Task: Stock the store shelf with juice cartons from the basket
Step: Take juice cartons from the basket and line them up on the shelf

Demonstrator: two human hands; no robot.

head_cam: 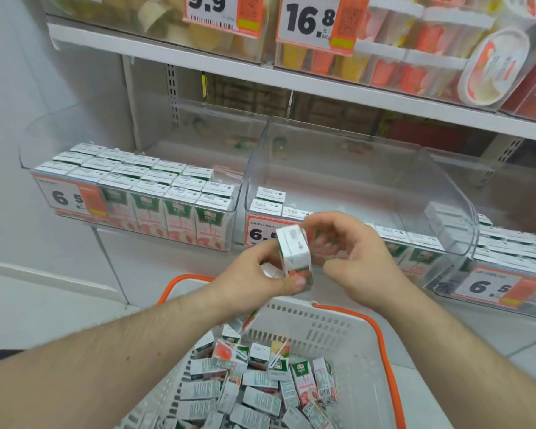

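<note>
- My left hand (pixel 254 277) pinches a juice carton (pixel 294 258) between thumb and fingers, held tilted above the basket (pixel 338 332) and in front of the middle bin (pixel 338 168).
- My right hand (pixel 350 255) is curled close beside it, fingers bent round a second carton (pixel 322 246) that is mostly hidden; I can't tell how firmly it is held.
- The basket is pale grey with orange handles and sits low before me, with a loose heap of cartons (pixel 260 388) in it.
- The shelf (pixel 174 239) is white, with three clear plastic bins side by side.
- The left bin (pixel 130 187) is packed with upright cartons in rows; a price tag (pixel 68 198) reading 6.5 is on its front.
- The middle bin holds only a few cartons at its front left corner.
- The right bin (pixel 508 252) holds cartons too.
- The upper shelf (pixel 260 71) carries clear tubs of orange and yellow goods, with tags reading 9.9 and 16.8.
- The floor (pixel 44 305) is pale tile and the wall at left is plain white.
</note>
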